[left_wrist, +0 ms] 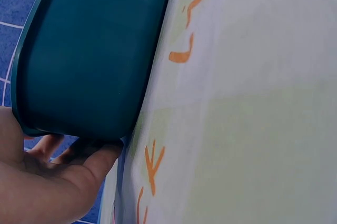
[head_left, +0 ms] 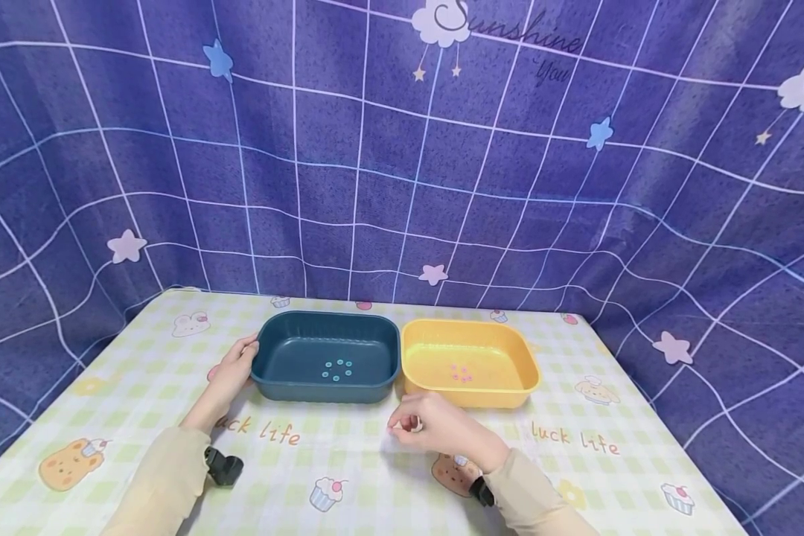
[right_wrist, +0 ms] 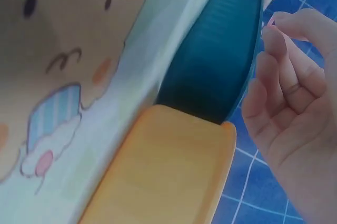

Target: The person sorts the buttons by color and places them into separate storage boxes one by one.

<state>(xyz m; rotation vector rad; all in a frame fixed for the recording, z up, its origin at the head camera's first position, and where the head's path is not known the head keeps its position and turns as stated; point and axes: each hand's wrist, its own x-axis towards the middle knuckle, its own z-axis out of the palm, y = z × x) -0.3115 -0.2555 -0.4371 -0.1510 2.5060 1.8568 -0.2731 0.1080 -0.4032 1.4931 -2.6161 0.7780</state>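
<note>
A dark teal basin [head_left: 324, 392] stands at the left of a yellow basin [head_left: 472, 399]. My left hand [head_left: 233, 370] holds the teal basin's left end; in the left wrist view its fingers [left_wrist: 105, 158] bend against the outer end wall below the rim. Several small teal ring-shaped pieces [head_left: 336, 378] lie inside. Small pink ring-shaped pieces [head_left: 464, 380] lie in the yellow basin. Just in front of where the basins meet, my right hand [head_left: 435, 423] pinches a small pink piece [right_wrist: 271, 22] between thumb and index fingertip; the fingertips mostly hide it.
A checked, printed cloth [head_left: 368, 461] covers the table. Behind it hangs a dark blue curtain [head_left: 348, 179] with white grid lines and stars. The two basins stand side by side near the table's back edge. A black wrist device [head_left: 224, 467] sits at the left sleeve.
</note>
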